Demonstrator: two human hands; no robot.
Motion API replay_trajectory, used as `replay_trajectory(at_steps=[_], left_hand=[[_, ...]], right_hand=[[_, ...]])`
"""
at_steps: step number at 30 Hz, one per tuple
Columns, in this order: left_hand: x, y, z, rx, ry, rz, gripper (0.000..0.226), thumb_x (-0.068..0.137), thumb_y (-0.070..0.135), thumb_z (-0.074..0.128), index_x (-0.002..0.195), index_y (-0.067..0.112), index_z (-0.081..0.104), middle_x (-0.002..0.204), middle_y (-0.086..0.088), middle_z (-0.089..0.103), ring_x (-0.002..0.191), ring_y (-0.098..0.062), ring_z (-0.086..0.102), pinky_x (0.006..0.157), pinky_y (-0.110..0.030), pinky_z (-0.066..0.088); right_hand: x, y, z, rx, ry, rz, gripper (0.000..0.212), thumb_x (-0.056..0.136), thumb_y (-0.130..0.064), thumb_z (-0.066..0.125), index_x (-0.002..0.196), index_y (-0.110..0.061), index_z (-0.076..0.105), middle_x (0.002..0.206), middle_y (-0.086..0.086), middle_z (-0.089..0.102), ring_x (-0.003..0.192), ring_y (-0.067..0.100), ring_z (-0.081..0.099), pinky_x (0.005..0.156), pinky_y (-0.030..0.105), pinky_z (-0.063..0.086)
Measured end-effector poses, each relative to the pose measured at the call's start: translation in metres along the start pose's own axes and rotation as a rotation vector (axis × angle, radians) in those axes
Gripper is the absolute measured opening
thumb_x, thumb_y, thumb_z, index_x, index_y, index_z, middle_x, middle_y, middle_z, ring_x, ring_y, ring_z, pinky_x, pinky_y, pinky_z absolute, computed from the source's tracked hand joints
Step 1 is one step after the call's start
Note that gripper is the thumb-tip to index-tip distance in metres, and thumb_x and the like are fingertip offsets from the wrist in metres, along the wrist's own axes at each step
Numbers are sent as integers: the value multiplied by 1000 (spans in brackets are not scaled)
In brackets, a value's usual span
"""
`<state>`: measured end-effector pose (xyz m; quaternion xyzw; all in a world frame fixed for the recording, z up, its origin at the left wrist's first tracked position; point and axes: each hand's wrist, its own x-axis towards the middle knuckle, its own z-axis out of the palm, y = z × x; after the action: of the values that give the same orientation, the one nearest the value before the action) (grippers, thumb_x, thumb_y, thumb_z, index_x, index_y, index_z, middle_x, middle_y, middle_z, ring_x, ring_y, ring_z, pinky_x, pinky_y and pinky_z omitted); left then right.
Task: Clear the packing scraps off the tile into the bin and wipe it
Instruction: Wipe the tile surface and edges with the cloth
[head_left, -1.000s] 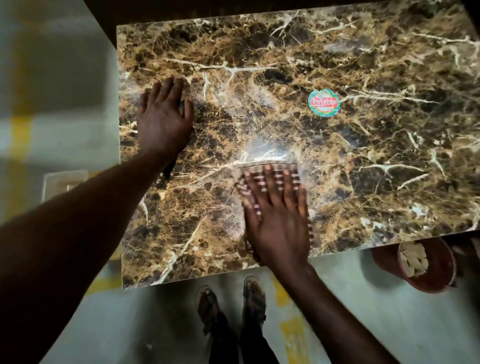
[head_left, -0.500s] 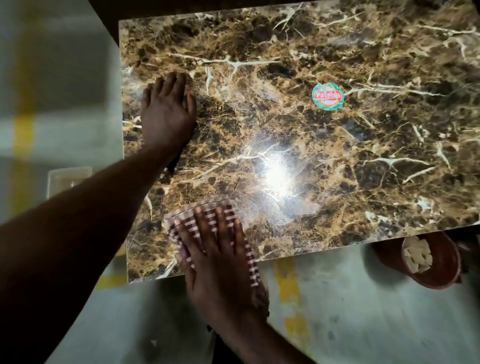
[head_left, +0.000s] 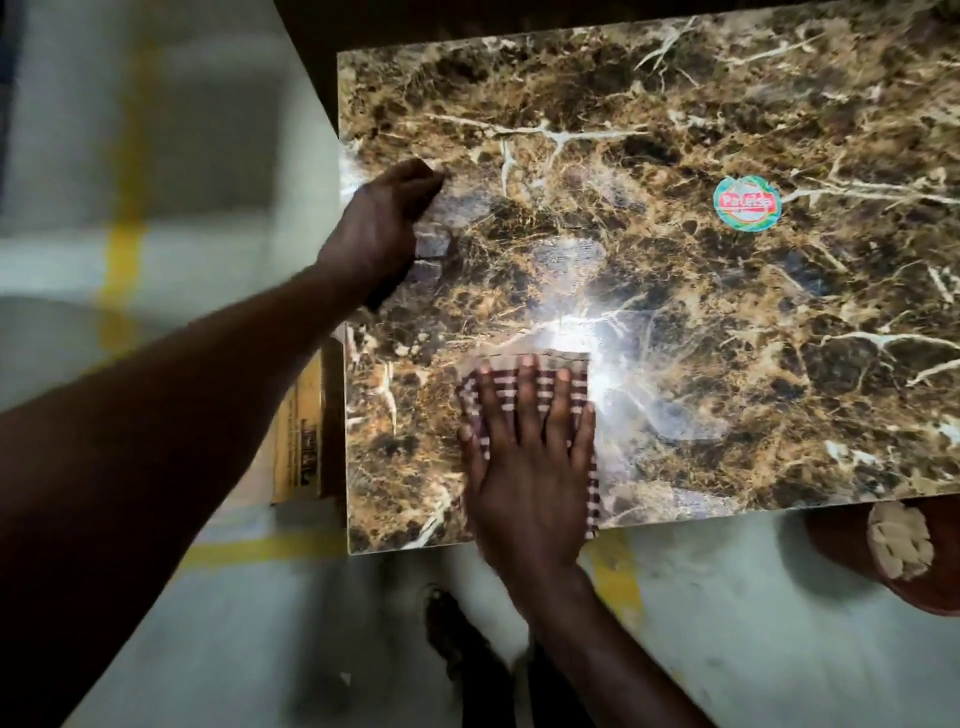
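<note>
The brown marbled tile (head_left: 675, 291) fills the upper right of the head view. My right hand (head_left: 530, 457) lies flat, fingers spread, on a red-and-white checked cloth (head_left: 581, 382) near the tile's front edge. It presses the cloth onto the glossy surface. My left hand (head_left: 379, 228) rests arched near the tile's left edge, fingers bent down onto the surface, holding nothing. A reddish-brown bin (head_left: 940, 582) stands on the floor off the tile's front right corner, with pale packing scraps (head_left: 898, 540) inside it.
A round red and green sticker (head_left: 747, 202) sits on the tile at the right. A yellowish cardboard box (head_left: 304, 431) shows under the tile's left edge. My sandalled foot (head_left: 452, 629) stands on the pale floor with yellow lines (head_left: 122, 249).
My right hand slid the cloth from the front left corner back to the right and farther onto the tile. My left hand went from flat to arched on its fingertips.
</note>
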<state>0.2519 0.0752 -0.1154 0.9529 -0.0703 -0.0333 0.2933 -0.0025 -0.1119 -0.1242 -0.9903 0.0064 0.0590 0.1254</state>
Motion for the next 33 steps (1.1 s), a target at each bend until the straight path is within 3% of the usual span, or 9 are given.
replay_trajectory(at_steps=[4, 7, 11, 15, 17, 22, 29, 33], left_hand=[[-3, -7, 9, -18, 23, 65, 70, 95, -6, 68, 156, 24, 54, 164, 11, 45, 140, -2, 52, 118, -16, 41], [-9, -5, 10, 32, 63, 70, 58, 105, 9, 60, 158, 29, 50, 168, 11, 41, 144, -11, 52, 118, -30, 47], [-19, 6, 10, 128, 156, 78, 50, 112, 17, 32, 158, 29, 49, 162, 7, 46, 143, -17, 47, 108, -33, 44], [-15, -4, 13, 248, 217, 8, 56, 105, 12, 35, 160, 18, 43, 164, -8, 45, 148, -29, 43, 124, -49, 34], [-15, -3, 14, 240, 212, -24, 58, 105, 13, 35, 163, 16, 40, 168, -9, 41, 153, -28, 38, 129, -48, 28], [-14, -3, 12, 213, 187, -12, 59, 107, 15, 32, 166, 16, 35, 171, -10, 36, 159, -23, 29, 134, -43, 16], [-13, -5, 12, 222, 153, -11, 59, 108, 17, 32, 167, 16, 32, 173, -11, 32, 161, -23, 25, 134, -46, 16], [-10, -6, 13, 233, 135, -16, 61, 107, 17, 32, 168, 16, 30, 174, -10, 30, 162, -22, 23, 134, -46, 15]], right_hand=[[-4, -27, 11, -11, -28, -166, 64, 112, -51, 37, 170, -40, 12, 179, 0, 2, 165, 31, -4, 130, 60, 11], [18, -1, 3, -55, -3, -57, 64, 111, -55, 28, 169, -42, 4, 179, -2, -3, 165, 30, -8, 131, 58, 8], [57, 14, -6, -32, 16, 144, 64, 111, -58, 19, 167, -43, -7, 178, 1, -11, 164, 31, -16, 130, 59, 4], [70, -12, -3, -67, -27, -51, 63, 111, -59, 17, 168, -42, -5, 177, 0, -13, 163, 31, -19, 131, 57, -2], [90, -1, -7, -90, -26, -58, 63, 110, -60, 13, 168, -43, -7, 177, 0, -13, 163, 31, -17, 131, 57, -1], [148, 31, -20, -66, 51, 192, 63, 109, -62, 5, 167, -43, -8, 178, 3, -9, 164, 35, -9, 130, 62, -2], [167, -22, -12, -98, -19, -94, 62, 110, -60, 8, 168, -42, -4, 177, 0, -12, 163, 33, -14, 131, 59, -1], [196, 9, -20, -52, 48, 30, 62, 110, -61, 10, 168, -43, -2, 178, -1, -7, 164, 33, -10, 131, 61, 0]])
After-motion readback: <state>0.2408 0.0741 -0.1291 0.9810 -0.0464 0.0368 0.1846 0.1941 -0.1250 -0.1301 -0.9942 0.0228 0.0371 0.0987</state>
